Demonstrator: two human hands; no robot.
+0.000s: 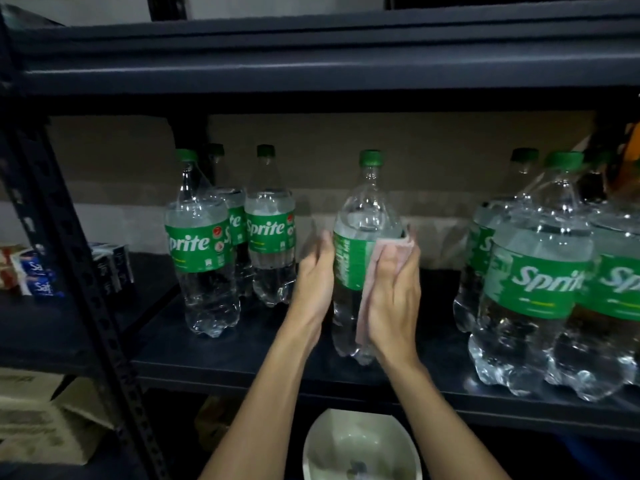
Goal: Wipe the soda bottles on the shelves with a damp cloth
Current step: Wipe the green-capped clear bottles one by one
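My left hand (313,282) flat against bottle (367,209), bracing it | right hand (394,292) wraps cloth (366,299) round its side to wipe

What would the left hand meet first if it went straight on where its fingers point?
Probably nothing close: the left hand points past the centre bottle into the gap, toward the brown back panel; depth unclear.
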